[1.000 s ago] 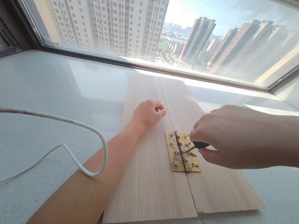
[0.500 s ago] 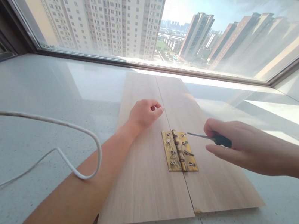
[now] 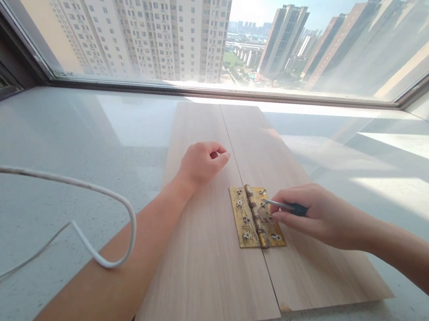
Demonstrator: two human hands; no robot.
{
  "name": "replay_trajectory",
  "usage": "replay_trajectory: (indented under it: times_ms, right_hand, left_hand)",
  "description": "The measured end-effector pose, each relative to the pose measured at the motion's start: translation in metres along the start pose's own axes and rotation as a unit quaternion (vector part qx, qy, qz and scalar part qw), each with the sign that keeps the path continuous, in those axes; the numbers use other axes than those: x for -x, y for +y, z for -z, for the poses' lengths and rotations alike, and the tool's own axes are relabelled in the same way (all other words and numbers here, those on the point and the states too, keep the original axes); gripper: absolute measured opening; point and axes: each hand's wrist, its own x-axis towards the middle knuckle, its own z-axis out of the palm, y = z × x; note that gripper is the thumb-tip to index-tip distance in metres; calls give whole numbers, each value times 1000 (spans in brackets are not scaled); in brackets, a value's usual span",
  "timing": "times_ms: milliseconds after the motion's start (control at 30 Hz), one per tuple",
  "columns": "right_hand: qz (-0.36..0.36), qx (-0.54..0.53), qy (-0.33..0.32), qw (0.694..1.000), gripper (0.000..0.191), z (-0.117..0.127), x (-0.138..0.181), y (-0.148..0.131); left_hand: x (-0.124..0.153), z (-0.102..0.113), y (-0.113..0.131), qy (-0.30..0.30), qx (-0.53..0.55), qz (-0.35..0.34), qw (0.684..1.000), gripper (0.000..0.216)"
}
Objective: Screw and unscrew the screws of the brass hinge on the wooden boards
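A brass-coloured butt hinge [image 3: 245,234] lies open across the seam of two pale wooden boards [image 3: 201,282]. Screws stand in its holes, some tilted. My right hand [image 3: 313,215] is closed round a screwdriver [image 3: 297,209] with a dark handle, palm side partly hidden. Its shaft points left over the hinge's right leaf, and my thumb and finger are down at that leaf's edge by a screw. Resting on the left board above the hinge, my left hand [image 3: 204,163] is curled with thumb and forefinger close together. Whatever its fingers may hold is hidden.
A white cable [image 3: 129,217] loops in from the left across my left forearm. The boards lie on a speckled pale sill [image 3: 60,190]. Behind them runs a dark window frame [image 3: 154,89], with tall buildings outside.
My right hand has moved left with the screwdriver, from beside the hinge to its right leaf, and the fingers have closed in near a screw. My left hand keeps its pose.
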Motion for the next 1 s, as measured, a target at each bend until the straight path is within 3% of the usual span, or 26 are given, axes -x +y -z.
replay_trajectory:
  times_ms: [133,300,400,567,700,1000]
  right_hand:
    - [-41,-136,94,985,24,-1,9,7]
    - [-78,-305,187,931,26,-18,14,19]
    - [-78,-353,192,912,26,-25,13,23]
    - [-76,-406,187,891,27,-26,15,23]
    - [-68,-395,170,900,29,-25,17,20]
    - [-63,-383,153,909,27,-24,16,21]
  left_hand:
    - [5,4,14,-9,36,-43,998,22]
    - [19,5,54,-174,31,-197,964,13]
    - [26,-2,69,-190,10,-243,951,11]
    - [31,-9,74,-200,43,-202,958,12]
    - [33,-11,75,-204,72,-161,963,14]
    - [36,-14,75,-207,72,-171,961,6]
